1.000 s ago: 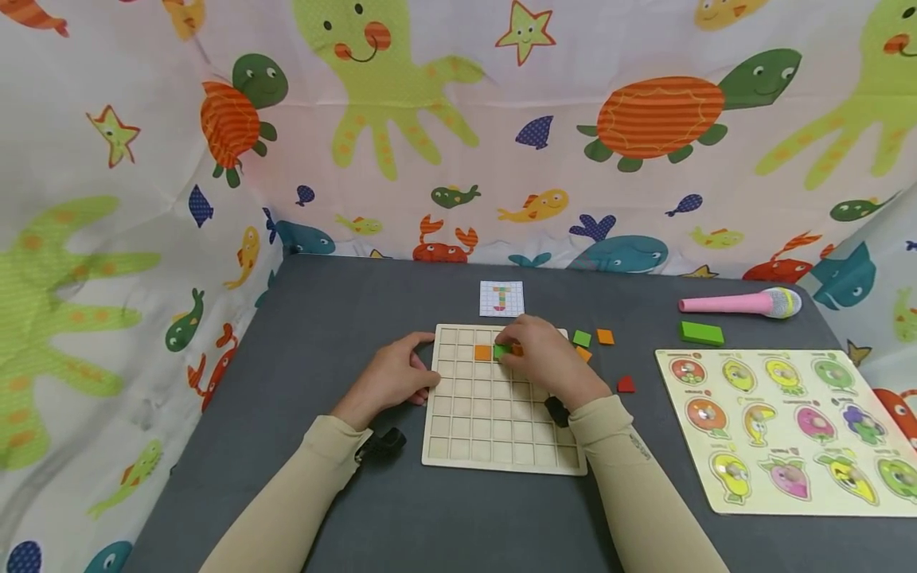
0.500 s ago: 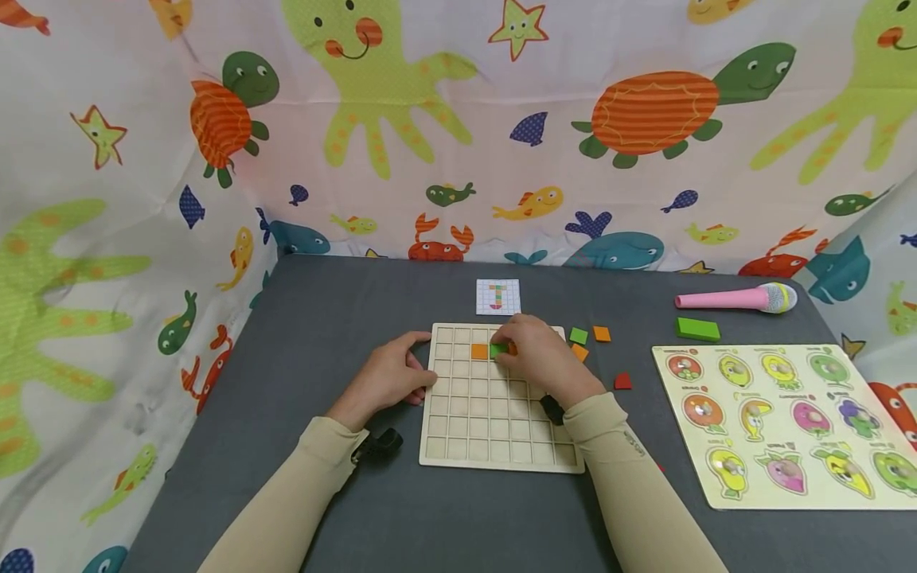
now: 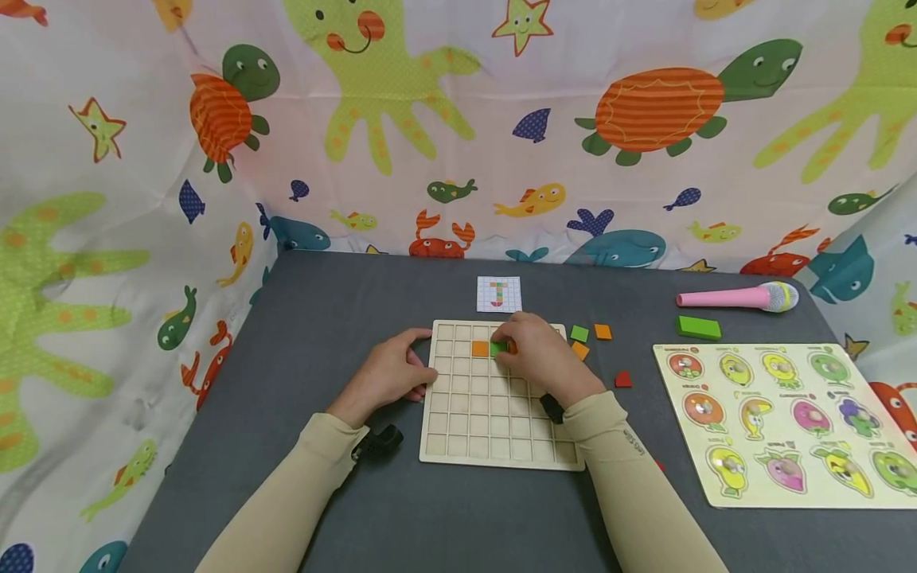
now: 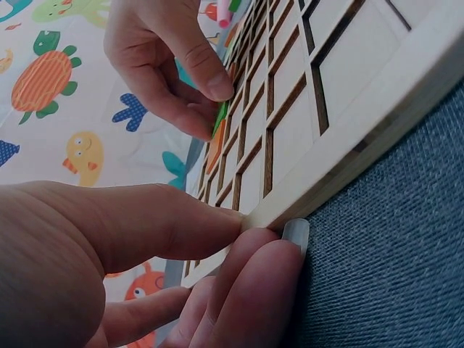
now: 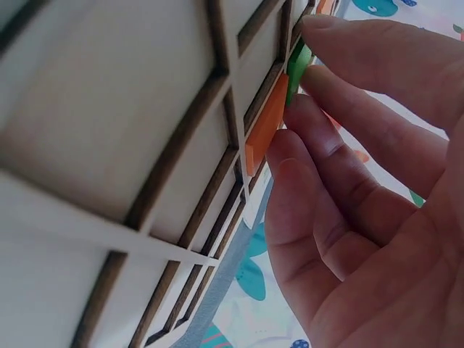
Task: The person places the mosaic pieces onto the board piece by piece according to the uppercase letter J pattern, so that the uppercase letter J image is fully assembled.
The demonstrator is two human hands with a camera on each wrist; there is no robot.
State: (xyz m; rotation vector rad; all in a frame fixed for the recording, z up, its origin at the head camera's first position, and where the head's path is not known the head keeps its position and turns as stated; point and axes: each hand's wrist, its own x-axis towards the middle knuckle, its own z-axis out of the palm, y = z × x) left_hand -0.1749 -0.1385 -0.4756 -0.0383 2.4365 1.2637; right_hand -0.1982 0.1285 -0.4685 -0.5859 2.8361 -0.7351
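Note:
My left hand (image 3: pixel 385 371) pinches the left rim of a wooden grid board (image 3: pixel 458 447), thumb on top and fingertips at the side in the left wrist view. Over the board's upper rows, my right hand (image 3: pixel 543 355) pinches a small green square tile (image 5: pixel 297 69) between thumb and fingertips, at a grid cell. To the left of the green tile, an orange tile (image 3: pixel 480 348) lies in its cell. Another orange tile (image 5: pixel 267 127), right of the green one, is partly covered by the right hand in the head view.
Behind the board lies a pattern card (image 3: pixel 499 294). Right of it are loose tiles: a green tile (image 3: pixel 579 333), orange tiles (image 3: pixel 602 332) and a red piece (image 3: pixel 623 379). Farther right are a fruit puzzle board (image 3: pixel 788 426), a green block (image 3: pixel 698 327) and a pink toy microphone (image 3: pixel 731 298).
Both hands keep nearly the same place on the board. The head view has shifted slightly.

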